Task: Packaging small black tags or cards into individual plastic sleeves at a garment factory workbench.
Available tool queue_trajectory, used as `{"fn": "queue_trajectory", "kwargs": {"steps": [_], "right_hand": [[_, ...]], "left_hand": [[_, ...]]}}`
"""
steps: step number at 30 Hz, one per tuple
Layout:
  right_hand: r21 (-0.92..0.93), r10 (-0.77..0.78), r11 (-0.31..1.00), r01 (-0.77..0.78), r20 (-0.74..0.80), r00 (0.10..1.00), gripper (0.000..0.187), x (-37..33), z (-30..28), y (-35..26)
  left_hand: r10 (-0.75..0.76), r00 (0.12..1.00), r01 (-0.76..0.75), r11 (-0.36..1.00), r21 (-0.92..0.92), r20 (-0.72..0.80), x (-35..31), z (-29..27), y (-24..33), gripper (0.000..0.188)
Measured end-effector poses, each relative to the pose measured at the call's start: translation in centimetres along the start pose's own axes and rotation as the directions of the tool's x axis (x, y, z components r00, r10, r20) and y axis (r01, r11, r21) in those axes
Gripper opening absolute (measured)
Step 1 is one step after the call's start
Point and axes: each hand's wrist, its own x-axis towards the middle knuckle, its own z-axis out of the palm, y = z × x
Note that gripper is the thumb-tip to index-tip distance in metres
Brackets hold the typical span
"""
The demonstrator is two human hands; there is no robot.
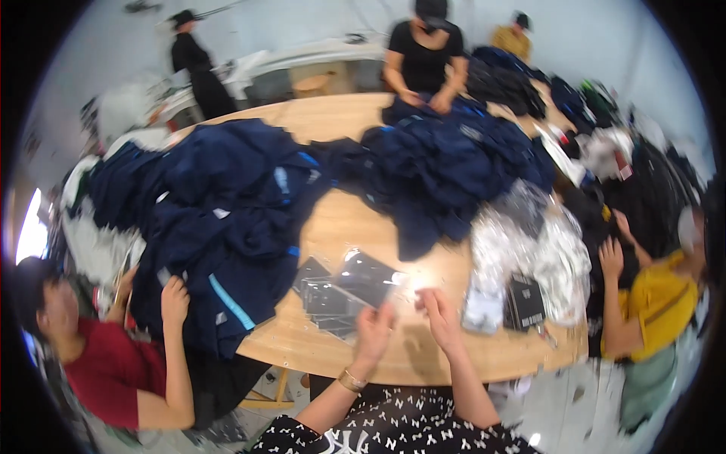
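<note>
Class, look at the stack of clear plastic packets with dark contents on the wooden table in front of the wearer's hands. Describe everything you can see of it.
The stack of packets is several flat, glossy clear plastic bags holding dark, near-black contents. They lie loosely fanned and overlapping on the round wooden table, near its front edge, beside the navy garment pile. Light glares off the top bag. The left hand is at the stack's near right corner; contact is too blurred to confirm.

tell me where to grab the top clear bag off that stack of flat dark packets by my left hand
Take the top packet by its near right corner, coming in from the person's side with the left hand, which is already beside the stack. The packets lie flat and fanned on the wooden table, so that corner overhangs the ones below; probably pinch it thumb on top.
</note>
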Motion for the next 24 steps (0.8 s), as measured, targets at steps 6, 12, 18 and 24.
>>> {"fn": "queue_trajectory", "kwargs": {"steps": [6, 12, 18, 24], "right_hand": [[-0.914, -0.341, 0.405, 0.028, -0.122, 0.932, 0.041, -1.0, -6.6, 0.7], [-0.957, -0.200, 0.277, -0.084, -0.143, 0.969, 0.048, -4.0, -9.7, 4.4], [-0.911, -0.244, 0.405, -0.077, -0.189, 0.951, 0.021, -3.8, -9.6, 3.5], [-0.565, -0.163, 0.813, -0.142, -0.454, 0.876, 0.019, -2.6, -10.7, 2.2]], "left_hand": [[-0.528, 0.849, 0.471, 0.767, -0.436, -0.013, 1.9, -2.9, -1.3, 0.040], [-0.533, 0.771, 0.621, 0.751, -0.226, 0.349, 1.3, -1.9, -1.5, 0.041], [-0.457, 0.788, 0.568, 0.798, -0.201, 0.411, 0.6, 0.4, 0.1, 0.030], [-0.417, 0.808, 0.512, 0.847, -0.145, 0.415, 0.1, 1.3, 1.3, 0.027]]}}
